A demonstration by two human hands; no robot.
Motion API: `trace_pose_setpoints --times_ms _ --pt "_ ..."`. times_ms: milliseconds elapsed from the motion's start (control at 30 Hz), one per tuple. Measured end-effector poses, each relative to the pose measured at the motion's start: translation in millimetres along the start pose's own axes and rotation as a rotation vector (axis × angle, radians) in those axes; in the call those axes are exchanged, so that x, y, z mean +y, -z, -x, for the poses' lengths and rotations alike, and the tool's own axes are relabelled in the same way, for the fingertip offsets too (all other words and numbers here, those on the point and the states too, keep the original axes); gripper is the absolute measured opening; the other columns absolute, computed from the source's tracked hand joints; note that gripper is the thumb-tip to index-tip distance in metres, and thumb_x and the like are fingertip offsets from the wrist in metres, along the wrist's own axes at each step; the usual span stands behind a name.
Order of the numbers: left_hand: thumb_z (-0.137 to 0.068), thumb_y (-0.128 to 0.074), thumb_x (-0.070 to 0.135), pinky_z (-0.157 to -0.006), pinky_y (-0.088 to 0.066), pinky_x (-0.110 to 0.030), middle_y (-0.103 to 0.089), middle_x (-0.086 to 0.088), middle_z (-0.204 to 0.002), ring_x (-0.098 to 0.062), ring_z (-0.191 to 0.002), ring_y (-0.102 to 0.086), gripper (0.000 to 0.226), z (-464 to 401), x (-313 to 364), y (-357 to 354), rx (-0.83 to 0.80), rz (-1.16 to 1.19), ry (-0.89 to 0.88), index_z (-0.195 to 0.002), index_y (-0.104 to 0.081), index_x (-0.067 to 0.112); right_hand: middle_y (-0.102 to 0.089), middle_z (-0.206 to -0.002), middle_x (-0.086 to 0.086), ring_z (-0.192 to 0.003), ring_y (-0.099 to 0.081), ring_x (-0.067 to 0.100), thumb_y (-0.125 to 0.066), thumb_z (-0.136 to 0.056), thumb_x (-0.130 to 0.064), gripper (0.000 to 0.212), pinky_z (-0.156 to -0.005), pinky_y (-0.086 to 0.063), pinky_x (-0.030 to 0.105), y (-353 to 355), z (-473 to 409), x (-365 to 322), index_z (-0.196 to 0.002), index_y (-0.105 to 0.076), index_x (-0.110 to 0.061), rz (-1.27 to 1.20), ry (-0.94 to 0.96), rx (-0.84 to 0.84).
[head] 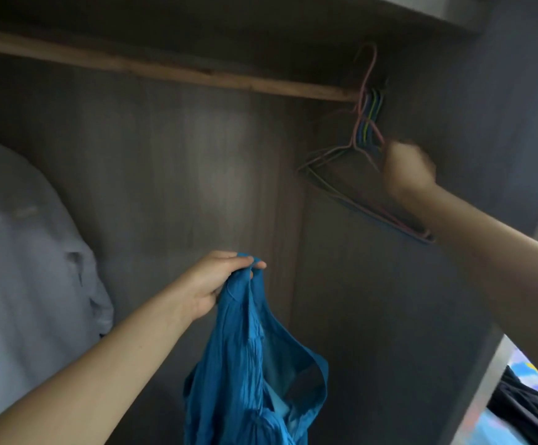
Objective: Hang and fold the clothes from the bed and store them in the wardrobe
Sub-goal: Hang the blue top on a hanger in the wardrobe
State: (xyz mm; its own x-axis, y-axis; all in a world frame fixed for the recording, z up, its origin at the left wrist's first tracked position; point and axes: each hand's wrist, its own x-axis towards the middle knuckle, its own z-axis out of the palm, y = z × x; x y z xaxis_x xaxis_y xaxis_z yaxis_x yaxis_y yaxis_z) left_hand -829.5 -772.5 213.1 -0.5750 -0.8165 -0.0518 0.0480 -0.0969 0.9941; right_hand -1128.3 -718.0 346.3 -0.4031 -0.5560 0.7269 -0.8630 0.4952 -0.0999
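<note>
Left hand [219,281] pinches the top edge of a blue garment [254,374] between thumb and curled fingers, palm turned right. The garment hangs from this grip in loose, crinkled folds, inside the open wardrobe [177,175], and runs out of view at the bottom edge. Its neck or arm opening gapes to the right of the forearm.

Right hand [408,170] is raised at a bunch of hangers [368,130]. The hand is motion-blurred; it appears closed at the right shoulder of the bunch, but whether it grips a hanger cannot be told.

The hangers are thin wire types in pink, blue, green and purple. They hang by their hooks from the right end of a wooden rail [171,70], close to the right wall of the wardrobe. Their lower bars slant down to the right, behind the right forearm.

A pale grey garment [26,239] hangs at the left of the compartment, well apart from the blue one. At lower right, outside the wardrobe, a dark cloth [527,409] lies on a multicoloured sheet [527,369].

No brand, label or writing is legible.
</note>
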Motion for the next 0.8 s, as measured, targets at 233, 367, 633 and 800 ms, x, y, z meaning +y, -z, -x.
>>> trace_pose_setpoints --times_ms 233,367,633,800 --pt "-0.094 -0.056 0.011 -0.050 -0.051 -0.017 -0.065 -0.003 -0.061 -0.006 -0.049 -0.060 0.031 -2.4 6.3 14.9 0.009 0.102 0.056 -0.071 -0.078 0.010 -0.054 -0.072 -0.001 -0.059 -0.051 0.011 -0.049 -0.098 -0.017 0.015 -0.058 -0.035 0.025 -17.4 92.9 -22.3 -0.111 -0.053 -0.010 -0.850 -0.090 0.102" --pt "-0.095 -0.054 0.012 -0.055 -0.053 -0.022 -0.064 -0.005 -0.059 -0.010 -0.050 -0.060 0.024 2.6 9.1 21.4 -0.029 0.080 0.109 -0.086 -0.074 0.003 -0.035 -0.046 -0.013 -0.039 -0.030 0.005 -0.053 -0.097 -0.036 0.025 -0.036 -0.023 0.017 -14.7 115.4 -46.1 -0.087 -0.064 -0.016 -1.405 -0.359 -0.181" --pt "-0.098 -0.046 0.018 -0.050 -0.043 -0.018 -0.049 0.005 -0.044 -0.007 -0.044 -0.042 0.038 4.6 16.7 43.8 -0.067 0.159 0.222 -0.077 -0.075 0.005 -0.022 -0.038 -0.010 -0.033 -0.016 0.006 -0.037 -0.092 -0.054 0.058 -0.037 -0.018 0.012 3.5 163.6 -83.4 -0.048 -0.054 -0.021 -2.083 -0.358 -0.206" --pt "-0.090 -0.049 0.010 -0.038 -0.042 -0.016 -0.049 0.007 -0.043 -0.004 -0.036 -0.044 0.024 11.7 38.4 60.8 -0.070 0.126 0.147 -0.093 -0.070 -0.001 -0.035 -0.039 -0.007 -0.033 -0.027 0.007 -0.040 -0.089 -0.052 0.058 -0.038 -0.020 0.015 -31.8 216.9 -102.5 -0.045 -0.056 -0.019 -1.733 -0.296 -0.147"
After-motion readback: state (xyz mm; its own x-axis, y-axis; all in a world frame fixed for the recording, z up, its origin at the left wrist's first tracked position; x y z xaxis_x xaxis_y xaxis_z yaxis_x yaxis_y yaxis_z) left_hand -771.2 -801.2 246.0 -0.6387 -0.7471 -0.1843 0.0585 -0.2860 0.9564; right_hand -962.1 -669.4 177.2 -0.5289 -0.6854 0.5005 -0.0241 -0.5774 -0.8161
